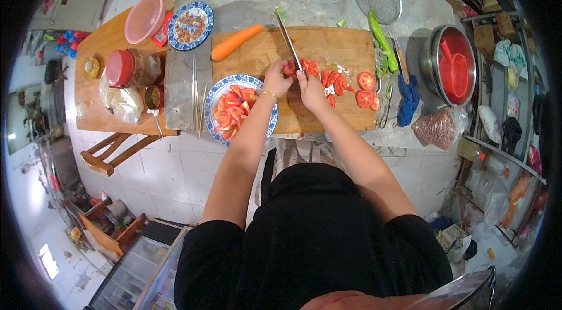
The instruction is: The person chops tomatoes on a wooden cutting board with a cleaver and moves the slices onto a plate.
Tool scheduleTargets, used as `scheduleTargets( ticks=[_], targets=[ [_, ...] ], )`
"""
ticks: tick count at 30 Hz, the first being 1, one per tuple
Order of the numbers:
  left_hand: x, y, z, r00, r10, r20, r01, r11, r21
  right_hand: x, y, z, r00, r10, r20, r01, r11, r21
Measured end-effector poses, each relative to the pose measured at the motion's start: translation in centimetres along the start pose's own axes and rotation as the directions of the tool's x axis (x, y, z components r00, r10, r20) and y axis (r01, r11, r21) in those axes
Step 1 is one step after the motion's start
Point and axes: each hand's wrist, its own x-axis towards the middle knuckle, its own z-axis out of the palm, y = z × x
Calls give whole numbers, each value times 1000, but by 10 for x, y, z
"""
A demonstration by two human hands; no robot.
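My right hand (310, 90) grips a kitchen knife (288, 40), its blade pointing away from me over the wooden cutting board (254, 112). Just left of the blade, my left hand (277, 78) holds a piece of tomato (289, 68) against the board. Cut tomato wedges (336, 83) lie to the right of the knife, and tomato halves (365, 98) rest near the board's right edge. A blue-and-white plate (210, 104) heaped with tomato pieces (232, 110) overlaps the board's left front corner, partly behind my left forearm. A whole peeled carrot (236, 42) lies at the far left corner.
Chopsticks (195, 90) and a plate of peanuts (208, 33) are on the left. At right are a green pepper (383, 42), a wire strainer (384, 2), a blue cloth (408, 99), a steel basin (432, 64) with a red scoop (453, 71), and a bag of peanuts (434, 129).
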Motion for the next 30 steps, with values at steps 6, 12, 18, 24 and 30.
scheduleTargets(
  ticks=[6,12,18,24,30],
  targets=[
    [-2,2,12,994,-68,-88,60,994,-86,41,63,15,993,120,0,-112,931,347],
    [0,3,8,987,-35,-158,38,999,21,-19,20,-18,999,38,26,-42,984,171],
    [3,9,8,984,-12,-178,14,1000,9,-49,13,-26,999,45,11,-44,999,-8],
    [-3,8,4,982,44,-183,-27,995,94,-14,3,-1,999,54,5,-54,998,-21],
    [-9,16,6,981,82,-175,-72,995,64,31,31,15,996,-10,-93,22,992,128]
  ],
)
